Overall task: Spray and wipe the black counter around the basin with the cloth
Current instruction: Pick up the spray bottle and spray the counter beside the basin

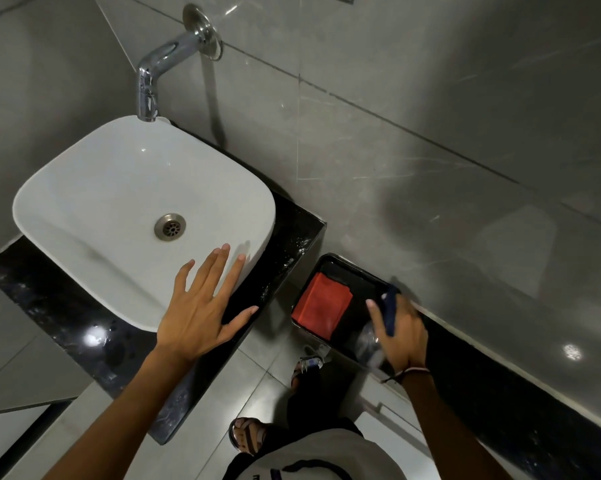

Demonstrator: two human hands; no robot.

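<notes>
Glossy grey wall tiles [413, 98] fill twelve to three o'clock. The table [292, 237] is polished black stone with pale flecks — droplets shine at its eight o'clock edge. On it sits a smooth white basin [119, 202], a rounded square with a steel drain [169, 227], under a curved chrome tap [160, 71]. At four o'clock a black rectangular tray [361, 271] rests on the floor, holding a folded red cloth [321, 306]. No writing can be read. The left hand [202, 306], fingers spread flat, touches the basin's rim. The right hand [401, 332] grips a clear spray bottle [370, 341] — dark blue nozzle up — over the tray.
</notes>
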